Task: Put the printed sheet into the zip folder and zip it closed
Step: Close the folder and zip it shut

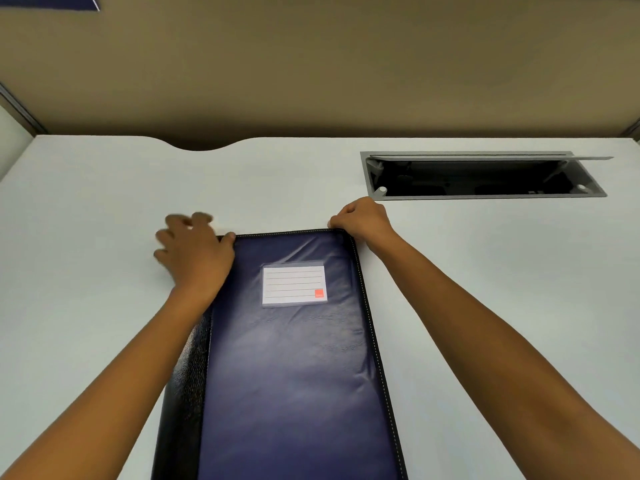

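On the white table, the zip folder lies shut; left hand spread flat, right hand pinching the far-right corner, seemingly zipping; sheet unseen.

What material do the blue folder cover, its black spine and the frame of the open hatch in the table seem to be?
Blue folder cover: probably soft glossy vinyl or faux leather; it wrinkles and shines. Black spine: grained leather-look material, likely synthetic. Hatch frame: grey with a dull sheen, seemingly brushed metal, possibly painted plastic.
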`<action>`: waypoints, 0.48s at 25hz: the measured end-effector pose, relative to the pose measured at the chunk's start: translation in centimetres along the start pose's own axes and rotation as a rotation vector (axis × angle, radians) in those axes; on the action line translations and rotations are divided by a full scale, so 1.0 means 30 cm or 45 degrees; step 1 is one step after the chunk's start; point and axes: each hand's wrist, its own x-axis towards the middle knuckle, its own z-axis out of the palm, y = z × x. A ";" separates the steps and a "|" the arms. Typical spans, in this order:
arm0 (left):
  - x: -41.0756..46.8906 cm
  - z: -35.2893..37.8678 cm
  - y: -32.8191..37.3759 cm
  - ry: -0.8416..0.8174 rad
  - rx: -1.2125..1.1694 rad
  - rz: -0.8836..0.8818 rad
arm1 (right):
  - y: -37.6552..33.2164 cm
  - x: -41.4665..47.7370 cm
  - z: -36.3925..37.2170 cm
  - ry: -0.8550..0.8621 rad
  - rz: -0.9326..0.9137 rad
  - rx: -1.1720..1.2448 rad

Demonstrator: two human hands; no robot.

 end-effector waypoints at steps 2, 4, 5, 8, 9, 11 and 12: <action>-0.053 -0.005 -0.067 -0.069 -0.021 -0.183 | -0.025 -0.003 0.010 0.008 0.040 -0.146; -0.103 0.012 -0.108 -0.010 0.028 -0.172 | -0.044 -0.010 0.010 0.010 0.074 -0.219; -0.120 0.023 -0.123 0.043 0.058 -0.149 | -0.046 -0.009 0.004 0.018 0.093 -0.222; -0.139 0.042 -0.131 0.118 0.112 -0.095 | -0.030 -0.021 -0.026 0.033 0.178 -0.154; -0.137 0.042 -0.133 0.126 0.101 -0.084 | -0.024 -0.023 -0.031 0.031 0.189 -0.114; -0.134 0.039 -0.140 0.128 0.014 -0.055 | -0.015 -0.012 -0.030 0.035 0.181 -0.047; -0.133 0.039 -0.144 0.128 -0.050 -0.031 | -0.024 -0.009 -0.026 0.041 0.164 -0.047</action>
